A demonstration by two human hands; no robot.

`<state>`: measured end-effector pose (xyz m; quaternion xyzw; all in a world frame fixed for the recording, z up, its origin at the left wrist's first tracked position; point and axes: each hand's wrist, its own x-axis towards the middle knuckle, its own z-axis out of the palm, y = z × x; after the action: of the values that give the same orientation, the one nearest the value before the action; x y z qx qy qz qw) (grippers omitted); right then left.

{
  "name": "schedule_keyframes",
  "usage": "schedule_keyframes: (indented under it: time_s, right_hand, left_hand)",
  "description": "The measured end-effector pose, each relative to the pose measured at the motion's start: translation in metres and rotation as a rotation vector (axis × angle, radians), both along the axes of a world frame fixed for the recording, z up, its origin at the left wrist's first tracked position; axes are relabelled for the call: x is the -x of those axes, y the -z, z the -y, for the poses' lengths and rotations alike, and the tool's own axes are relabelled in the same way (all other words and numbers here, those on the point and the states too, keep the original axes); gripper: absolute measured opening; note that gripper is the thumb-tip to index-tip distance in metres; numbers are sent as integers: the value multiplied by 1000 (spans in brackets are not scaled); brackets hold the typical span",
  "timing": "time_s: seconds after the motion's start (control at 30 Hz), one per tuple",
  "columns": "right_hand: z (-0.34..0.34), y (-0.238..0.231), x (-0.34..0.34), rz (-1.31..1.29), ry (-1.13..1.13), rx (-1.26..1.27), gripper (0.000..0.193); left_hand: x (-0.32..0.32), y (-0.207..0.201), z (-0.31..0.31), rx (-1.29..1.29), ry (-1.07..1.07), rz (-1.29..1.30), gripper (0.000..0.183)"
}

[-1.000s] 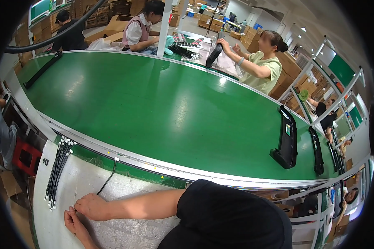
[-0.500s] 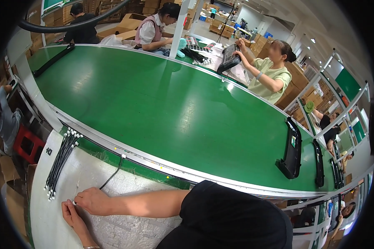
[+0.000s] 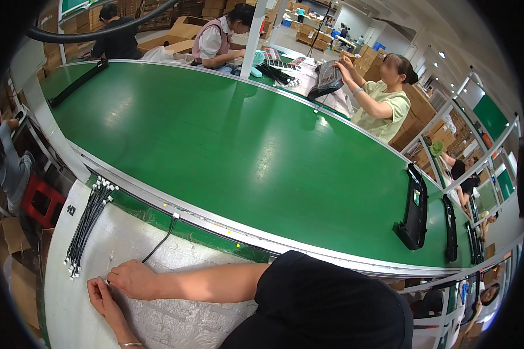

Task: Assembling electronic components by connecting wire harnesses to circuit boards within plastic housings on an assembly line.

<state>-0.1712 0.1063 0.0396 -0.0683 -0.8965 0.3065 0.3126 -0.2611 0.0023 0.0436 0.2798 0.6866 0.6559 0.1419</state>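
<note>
My right hand (image 3: 135, 280) is closed on a thin black cable (image 3: 159, 248), which runs up from behind it to a small white connector (image 3: 176, 216) at the belt's edge. Fingertip to fingertip with it, my left hand (image 3: 103, 299) is pinched shut. A tiny dark and whitish bit shows between the fingertips, too small to make out. Both hands are low over a padded white work surface (image 3: 174, 317). Left of the cable, up from my hands, lies a bundle of black cables (image 3: 89, 224) with white connectors at both ends.
Beyond the work surface runs a wide green conveyor belt (image 3: 215, 157) with a metal rail. Long black housings (image 3: 414, 209) lie at its right end, and a black strip (image 3: 78, 84) at far left. Across it a person (image 3: 384, 102) holds a dark housing (image 3: 326, 79). A red stool (image 3: 42, 198) stands left.
My hands stay together, with only a slight shift of the fingers. The whole view has moved a little. Across the belt, the person's hands have shifted slightly on the dark housing.
</note>
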Motion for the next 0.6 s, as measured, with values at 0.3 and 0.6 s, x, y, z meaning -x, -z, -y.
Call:
schedule_keyframes:
  time_s: [0.3,0.6]
  right_hand:
    - [1,-4,-2,59,33,-9,7]
    - [2,5,1,5,58,30,9]
  left_hand:
    - [5,0,3,34,84,8,23]
    - [18,24,6,13,125,-14,21]
